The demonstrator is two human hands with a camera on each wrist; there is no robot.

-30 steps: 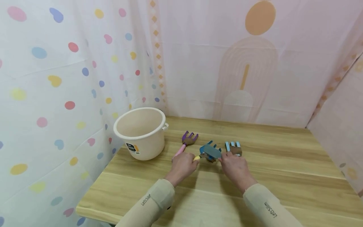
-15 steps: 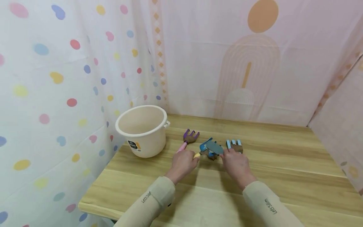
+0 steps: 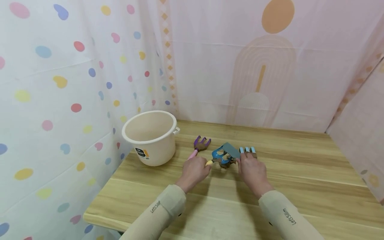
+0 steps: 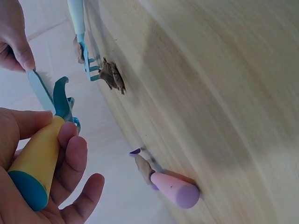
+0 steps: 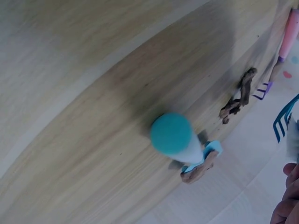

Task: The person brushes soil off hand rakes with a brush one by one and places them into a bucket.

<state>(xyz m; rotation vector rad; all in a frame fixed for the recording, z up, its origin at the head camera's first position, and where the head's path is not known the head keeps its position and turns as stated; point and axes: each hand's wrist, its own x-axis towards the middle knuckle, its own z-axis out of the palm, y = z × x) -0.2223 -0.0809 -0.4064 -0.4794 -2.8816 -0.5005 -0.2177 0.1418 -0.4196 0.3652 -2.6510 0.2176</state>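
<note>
My left hand (image 3: 195,171) grips the yellow handle (image 4: 37,156) of a small hand rake with blue tines (image 3: 216,154), held above the table. In my right hand (image 3: 253,170) is a flat grey-blue scraper-like piece (image 3: 231,150), pinched at its edge and lying across the rake's tines in the head view. Its exact kind is unclear. Brown clumps (image 5: 240,95), like dried mud, lie on the table beneath the rake. Near my right hand rests a second rake with light blue tines (image 3: 247,150) and a brown clump on it.
A pink-handled rake with purple tines (image 3: 202,143), caked in brown, lies beyond my left hand. A cream bucket (image 3: 153,150) stands at the table's left. Patterned curtains (image 3: 204,73) hang behind and beside the wooden table (image 3: 300,166).
The flat piece has swung up and back over the rake's tines, and my right hand has shifted slightly right. My left hand keeps its grip, nearly still.
</note>
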